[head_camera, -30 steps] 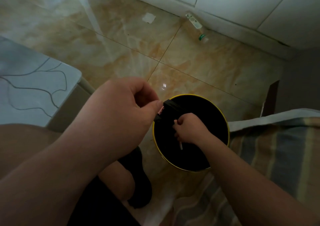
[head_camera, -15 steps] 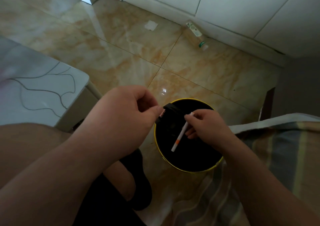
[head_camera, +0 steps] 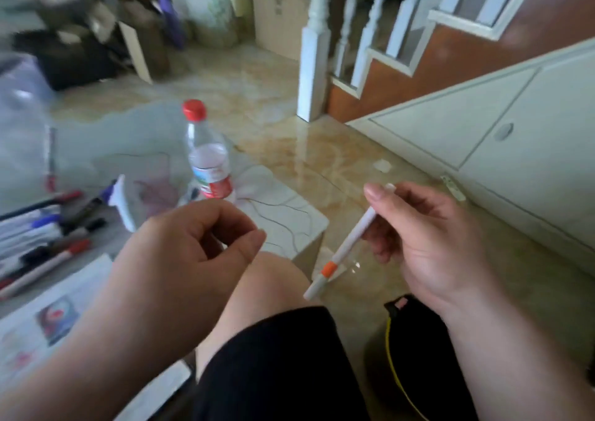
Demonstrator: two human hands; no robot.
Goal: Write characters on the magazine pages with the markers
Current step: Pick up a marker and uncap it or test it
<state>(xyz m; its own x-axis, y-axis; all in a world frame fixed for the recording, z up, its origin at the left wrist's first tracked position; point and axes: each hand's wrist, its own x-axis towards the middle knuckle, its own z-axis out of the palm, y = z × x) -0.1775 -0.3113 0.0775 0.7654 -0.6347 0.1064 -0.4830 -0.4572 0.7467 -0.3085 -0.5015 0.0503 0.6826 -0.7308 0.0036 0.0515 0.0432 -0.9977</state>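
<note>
My right hand (head_camera: 425, 243) grips a white marker (head_camera: 349, 243) with an orange band, its lower end slanting down toward my left hand (head_camera: 186, 253), whose fingers curl on nothing. The magazine (head_camera: 48, 317) and other markers (head_camera: 48, 253) lie just left of that hand.

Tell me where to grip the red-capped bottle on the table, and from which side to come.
Grip the bottle round its labelled middle, wrapping the fingers about the upright cylinder below the narrowing neck. Probably best to come from the near right side with the left hand: markers crowd the table to its left, and the right hand holds a white marker.
</note>
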